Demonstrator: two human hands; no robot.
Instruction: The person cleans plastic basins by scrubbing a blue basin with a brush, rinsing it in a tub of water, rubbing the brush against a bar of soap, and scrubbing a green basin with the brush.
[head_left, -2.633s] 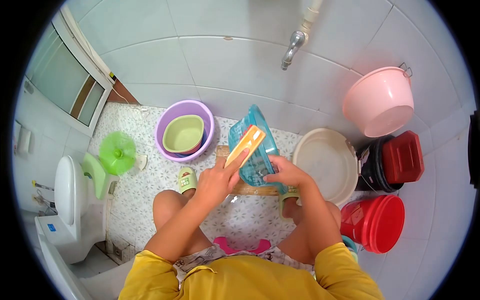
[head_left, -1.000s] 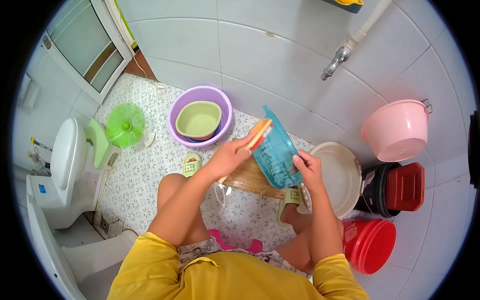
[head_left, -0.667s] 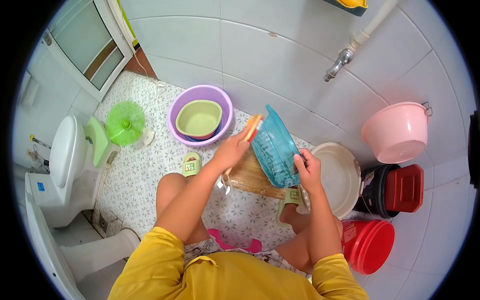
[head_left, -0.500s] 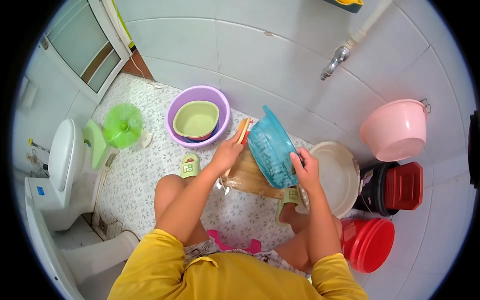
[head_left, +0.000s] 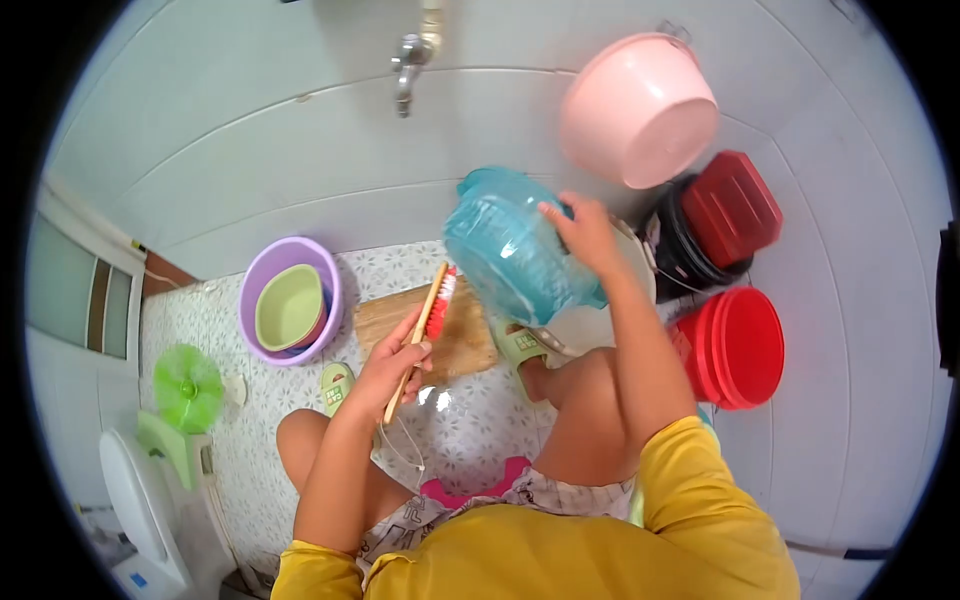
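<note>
My left hand (head_left: 393, 362) is wrapped round the wooden handle of a scrub brush (head_left: 421, 325) with red and white bristles. A cord loop hangs from the brush's lower end. My right hand (head_left: 586, 235) grips the right side of a translucent teal basin (head_left: 505, 250), which is held tilted in the air and looks wet. Its bristles facing the basin, the brush stands a little apart from it. Below lies a wooden board (head_left: 463, 345) on the floor. Partly hidden behind the teal basin and my right arm is a pale basin (head_left: 590, 328).
At left, a purple basin (head_left: 253, 335) holds a smaller green basin (head_left: 287, 308). Along the right stand a black bucket (head_left: 690, 260) and red buckets (head_left: 750, 350); a pink basin (head_left: 640, 115) hangs on the wall. A tap (head_left: 407, 70) juts out above. A toilet (head_left: 133, 500) is lower left.
My view has turned to the right. The brush has come away from the teal basin's rim towards me. The basin has been turned, and my right hand has shifted to its upper right side.
</note>
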